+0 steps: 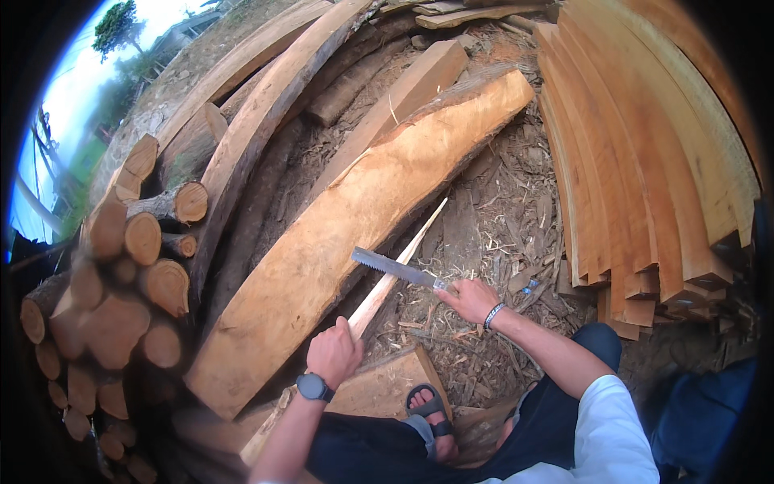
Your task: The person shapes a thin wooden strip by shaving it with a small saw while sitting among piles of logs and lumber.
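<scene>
My left hand point(334, 353) is closed around a pale, split wooden stick point(373, 304). The stick slants away to the right and narrows to a sharp point. My right hand point(471, 302) grips a short saw point(399, 269) with a toothed metal blade; its handle is mostly hidden in my fingers. The blade crosses in front of the stick, pointing left; whether the two touch I cannot tell. Just beyond both lies a long, thick sawn slab point(347, 210) with bark along its edge, running from near left to far right.
Cut logs point(167, 287) are piled at the left. Long sawn planks point(637, 161) are stacked at the right. Another beam point(395, 113) lies behind the slab. Wood chips point(508, 242) cover the ground, and a wooden block point(387, 383) sits by my sandalled foot point(431, 419).
</scene>
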The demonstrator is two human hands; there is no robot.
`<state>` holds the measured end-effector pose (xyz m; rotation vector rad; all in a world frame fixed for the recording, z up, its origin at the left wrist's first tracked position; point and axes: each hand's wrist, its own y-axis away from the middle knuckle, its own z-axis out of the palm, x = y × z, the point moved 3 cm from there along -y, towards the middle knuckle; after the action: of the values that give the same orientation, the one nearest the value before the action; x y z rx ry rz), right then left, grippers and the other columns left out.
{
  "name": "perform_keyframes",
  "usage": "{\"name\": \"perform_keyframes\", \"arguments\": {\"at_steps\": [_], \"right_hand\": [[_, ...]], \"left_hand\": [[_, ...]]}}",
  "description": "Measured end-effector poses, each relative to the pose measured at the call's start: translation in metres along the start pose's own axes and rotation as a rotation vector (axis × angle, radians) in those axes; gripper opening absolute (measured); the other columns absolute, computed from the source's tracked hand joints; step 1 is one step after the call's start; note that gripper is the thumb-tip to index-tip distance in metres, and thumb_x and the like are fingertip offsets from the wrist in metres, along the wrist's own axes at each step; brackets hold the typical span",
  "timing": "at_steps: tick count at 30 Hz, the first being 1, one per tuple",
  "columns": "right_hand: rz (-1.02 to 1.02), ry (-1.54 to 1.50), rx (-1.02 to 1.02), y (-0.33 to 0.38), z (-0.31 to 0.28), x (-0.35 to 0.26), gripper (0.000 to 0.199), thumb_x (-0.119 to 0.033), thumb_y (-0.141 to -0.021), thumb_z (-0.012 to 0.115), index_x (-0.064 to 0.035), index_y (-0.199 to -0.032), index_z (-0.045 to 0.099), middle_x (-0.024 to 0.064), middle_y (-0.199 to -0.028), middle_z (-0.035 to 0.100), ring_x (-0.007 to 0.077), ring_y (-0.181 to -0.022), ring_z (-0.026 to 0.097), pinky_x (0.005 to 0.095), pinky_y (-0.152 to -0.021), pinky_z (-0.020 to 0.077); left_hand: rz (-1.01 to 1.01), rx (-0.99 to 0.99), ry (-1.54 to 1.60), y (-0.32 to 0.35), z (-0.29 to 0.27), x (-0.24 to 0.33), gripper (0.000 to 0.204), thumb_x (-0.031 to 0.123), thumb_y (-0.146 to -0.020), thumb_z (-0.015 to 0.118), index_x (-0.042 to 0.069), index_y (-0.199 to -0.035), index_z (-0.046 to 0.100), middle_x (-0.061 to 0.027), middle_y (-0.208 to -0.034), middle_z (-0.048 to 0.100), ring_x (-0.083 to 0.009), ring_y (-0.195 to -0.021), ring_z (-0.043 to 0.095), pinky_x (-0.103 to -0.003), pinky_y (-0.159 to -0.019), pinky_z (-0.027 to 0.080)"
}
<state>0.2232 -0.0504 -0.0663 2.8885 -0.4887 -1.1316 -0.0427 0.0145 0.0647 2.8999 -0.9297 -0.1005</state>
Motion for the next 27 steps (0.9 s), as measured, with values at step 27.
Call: {"name": "perform_keyframes", "arguments": {"at_steps": [27], "right_hand": [[0.031,-0.028,-0.051,-0.002,-0.008,0.010,0.067,-0.066,-0.092,0.046,-0.0044,-0.085,0.072,0.0256,-0.078,0.069,0.0383,-0.082,0.070,0.0522,-0.077,0.0538]], "left_hand": [[-0.028,-0.059,-0.030,-0.005,0.008,-0.007,0.029,0.024,-0.082,0.059,-0.003,-0.086,0.052,-0.0288,-0.075,0.065,-0.0440,-0.071,0.066,-0.051,-0.067,0.054]]}}
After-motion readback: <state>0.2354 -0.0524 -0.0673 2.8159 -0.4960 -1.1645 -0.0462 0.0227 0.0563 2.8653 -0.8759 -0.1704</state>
